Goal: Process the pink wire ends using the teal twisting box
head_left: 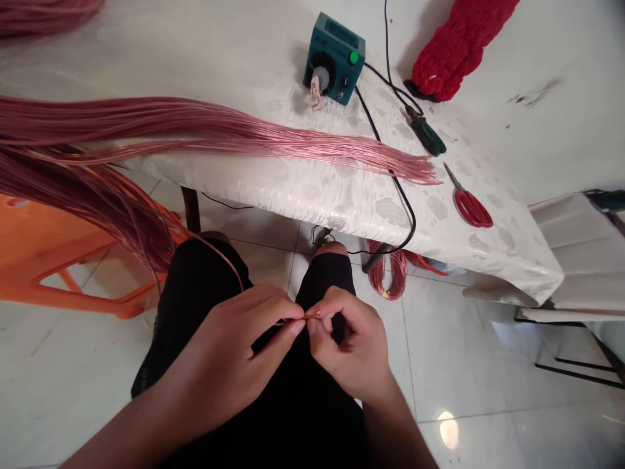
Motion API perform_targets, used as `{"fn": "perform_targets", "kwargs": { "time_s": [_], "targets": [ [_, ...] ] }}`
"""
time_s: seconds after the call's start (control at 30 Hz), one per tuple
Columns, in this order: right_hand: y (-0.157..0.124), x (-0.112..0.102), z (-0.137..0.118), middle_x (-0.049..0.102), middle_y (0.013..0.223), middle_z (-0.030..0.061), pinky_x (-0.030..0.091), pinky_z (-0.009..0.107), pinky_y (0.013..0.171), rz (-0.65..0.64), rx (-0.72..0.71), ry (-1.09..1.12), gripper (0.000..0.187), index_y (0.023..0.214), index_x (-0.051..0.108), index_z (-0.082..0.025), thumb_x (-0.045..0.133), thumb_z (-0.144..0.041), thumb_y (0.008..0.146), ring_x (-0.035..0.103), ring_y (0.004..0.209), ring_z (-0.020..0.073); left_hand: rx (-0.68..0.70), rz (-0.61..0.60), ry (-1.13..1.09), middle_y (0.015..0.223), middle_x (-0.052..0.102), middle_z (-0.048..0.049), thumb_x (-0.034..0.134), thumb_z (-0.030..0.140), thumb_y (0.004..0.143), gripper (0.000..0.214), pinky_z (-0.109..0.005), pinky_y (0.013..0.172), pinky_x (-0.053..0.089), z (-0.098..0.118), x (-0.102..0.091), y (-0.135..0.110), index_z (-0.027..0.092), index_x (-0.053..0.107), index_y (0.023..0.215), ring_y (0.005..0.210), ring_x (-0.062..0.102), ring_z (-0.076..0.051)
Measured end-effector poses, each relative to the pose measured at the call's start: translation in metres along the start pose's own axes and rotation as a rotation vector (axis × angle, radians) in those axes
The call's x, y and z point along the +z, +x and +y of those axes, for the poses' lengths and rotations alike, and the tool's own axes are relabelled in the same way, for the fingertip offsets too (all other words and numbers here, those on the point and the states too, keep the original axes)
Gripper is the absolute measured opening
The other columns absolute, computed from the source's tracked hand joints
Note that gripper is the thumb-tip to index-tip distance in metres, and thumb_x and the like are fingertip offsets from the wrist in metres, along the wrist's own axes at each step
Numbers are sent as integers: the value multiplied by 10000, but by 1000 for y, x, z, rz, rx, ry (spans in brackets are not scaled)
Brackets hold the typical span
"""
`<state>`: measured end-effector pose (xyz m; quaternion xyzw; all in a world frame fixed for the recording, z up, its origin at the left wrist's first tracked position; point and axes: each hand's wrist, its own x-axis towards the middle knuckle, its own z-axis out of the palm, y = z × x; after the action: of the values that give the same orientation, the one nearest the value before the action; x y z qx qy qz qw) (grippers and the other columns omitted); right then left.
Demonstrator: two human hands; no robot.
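Copper wire (314, 315) | tip pinched between left hand (234, 365) and right hand (349, 348) | clear below table edge (342, 225)

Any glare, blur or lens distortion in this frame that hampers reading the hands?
Head view: a bright reflection sits on the glossy white floor tile, clear of both hands; the edge of the white patterned table bows from wide-angle distortion; the left hand and right hand are sharp, evenly lit, pinching a thin copper-coloured wire.

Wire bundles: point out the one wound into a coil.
The small coil below the table's front edge. The other bundles are long loose strands: one spread across the table, another drooping off its left side.
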<state>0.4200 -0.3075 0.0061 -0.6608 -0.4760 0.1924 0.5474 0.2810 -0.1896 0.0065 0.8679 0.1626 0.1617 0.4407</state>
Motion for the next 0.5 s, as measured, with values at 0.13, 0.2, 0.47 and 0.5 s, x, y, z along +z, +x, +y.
{"fn": "perform_targets", "kwargs": {
  "time_s": [0.13, 0.2, 0.47, 0.5],
  "targets": [
    [2, -3, 1, 485, 657, -60, 415, 209, 550, -41, -53, -118, 135, 830, 577, -219, 595, -86, 840, 489, 570, 78, 66, -10, 175, 894, 667, -13, 467, 201, 1003, 202, -316, 747, 456, 6, -7, 6, 213, 663, 957, 835, 614, -169],
    [2, -4, 2, 478, 667, -57, 398, 214, 553, -78, -90, -198, 123, 828, 553, -218, 595, -107, 863, 484, 578, 80, 92, -24, 291, 851, 652, -22, 463, 194, 988, 217, -347, 726, 442, 9, -10, 10, 202, 666, 912, 805, 602, -192],
    [8, -3, 12, 491, 671, -30, 346, 274, 541, -186, -338, -573, 179, 757, 528, -190, 518, -148, 931, 428, 568, 108, 163, -99, 614, 626, 568, -19, 496, 60, 842, 249, -384, 591, 381, 18, -16, 21, 206, 563, 652, 600, 561, -229],
    [10, -3, 13, 498, 668, -24, 344, 284, 544, -203, -375, -610, 198, 742, 527, -187, 506, -146, 935, 429, 572, 114, 170, -105, 636, 621, 569, -20, 505, 61, 831, 241, -387, 590, 379, 19, -17, 22, 208, 560, 648, 600, 565, -235]
  ]
}}
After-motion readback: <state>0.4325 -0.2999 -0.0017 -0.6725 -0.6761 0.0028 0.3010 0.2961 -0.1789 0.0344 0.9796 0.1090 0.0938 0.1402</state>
